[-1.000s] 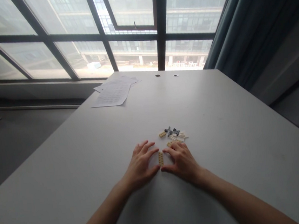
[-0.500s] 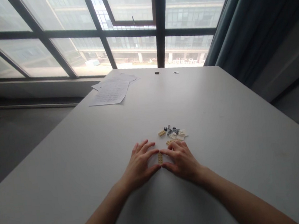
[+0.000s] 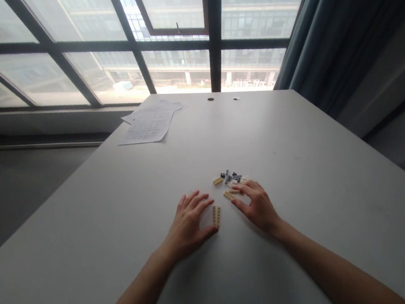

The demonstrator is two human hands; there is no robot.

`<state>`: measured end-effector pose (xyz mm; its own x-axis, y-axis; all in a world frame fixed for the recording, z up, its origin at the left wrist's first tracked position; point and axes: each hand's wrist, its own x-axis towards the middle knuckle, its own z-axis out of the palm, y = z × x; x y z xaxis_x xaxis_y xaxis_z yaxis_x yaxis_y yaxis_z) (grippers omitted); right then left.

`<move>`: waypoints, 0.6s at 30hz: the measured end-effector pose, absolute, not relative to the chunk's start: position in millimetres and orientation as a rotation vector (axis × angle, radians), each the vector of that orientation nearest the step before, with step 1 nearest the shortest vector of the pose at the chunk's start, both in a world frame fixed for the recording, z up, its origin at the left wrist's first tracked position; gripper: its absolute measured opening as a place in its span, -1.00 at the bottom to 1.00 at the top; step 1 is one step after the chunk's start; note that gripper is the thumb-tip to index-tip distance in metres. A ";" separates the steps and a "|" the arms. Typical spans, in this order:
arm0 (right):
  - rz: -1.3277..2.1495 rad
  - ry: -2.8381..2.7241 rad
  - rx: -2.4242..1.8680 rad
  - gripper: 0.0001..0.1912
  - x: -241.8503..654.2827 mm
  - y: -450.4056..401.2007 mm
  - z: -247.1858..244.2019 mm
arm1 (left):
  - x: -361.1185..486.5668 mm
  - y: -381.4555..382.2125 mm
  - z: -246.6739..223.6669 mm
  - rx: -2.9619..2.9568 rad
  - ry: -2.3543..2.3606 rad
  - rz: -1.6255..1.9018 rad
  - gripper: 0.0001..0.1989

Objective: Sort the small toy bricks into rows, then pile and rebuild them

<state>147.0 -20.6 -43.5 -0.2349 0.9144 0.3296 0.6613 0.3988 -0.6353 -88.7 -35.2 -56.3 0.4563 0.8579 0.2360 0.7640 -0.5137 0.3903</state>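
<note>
Two narrow tan toy bricks, a left strip (image 3: 214,215) and a right strip (image 3: 219,216), lie almost parallel on the table with a thin gap between them. My left hand (image 3: 191,222) rests beside them with its fingers spread. Its thumb tip is at their near end, and its index fingertip is just past the far end. My right hand (image 3: 258,206) is over the front of the brick pile, thumb and index finger apart around more tan bricks (image 3: 228,195). Whether it touches them I cannot tell. Its fingers partly cover the white bricks.
Behind the right hand lie grey and dark bricks (image 3: 228,177), with a tan brick (image 3: 218,181) at the pile's left. Printed sheets (image 3: 146,126) lie at the far left of the white table (image 3: 123,217). Windows and a dark curtain (image 3: 324,40) stand beyond.
My right hand has left the narrow tan bricks and moved right and away from me to the pile. The two strips, pinched together before, now show a gap. My left hand has hardly moved.
</note>
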 end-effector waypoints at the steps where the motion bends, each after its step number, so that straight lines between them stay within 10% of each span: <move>1: 0.466 -1.986 -1.344 -0.74 147.8 -21.3 -43.1 | -88.6 -35.3 -56.2 2.485 1.405 0.594 -0.42; 18: 0.423 -2.319 -1.239 -0.77 124.1 -43.9 -48.6 | -87.2 -37.4 -57.2 2.491 1.430 0.563 -0.61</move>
